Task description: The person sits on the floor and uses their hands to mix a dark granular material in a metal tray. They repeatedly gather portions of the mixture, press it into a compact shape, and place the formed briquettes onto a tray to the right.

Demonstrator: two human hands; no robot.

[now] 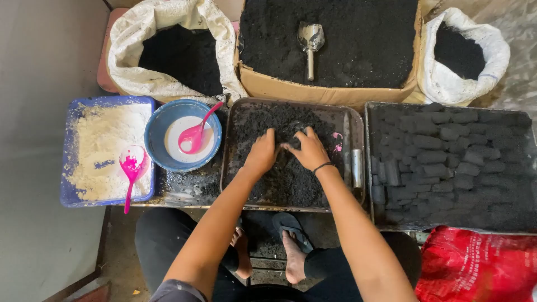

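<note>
A metal tray in front of me holds a heap of black charcoal mix. My left hand presses into the mix with fingers bent, gathering it. My right hand, with a black band on the wrist, meets it from the right and squeezes a clump of the same black mix between the fingers. Both hands touch near the tray's middle.
A blue bowl of white liquid with a pink ladle, a blue tray of white powder with a pink spoon, a tray of pressed black briquettes, a metal tube, two sacks, a cardboard box with a scoop, a red bag.
</note>
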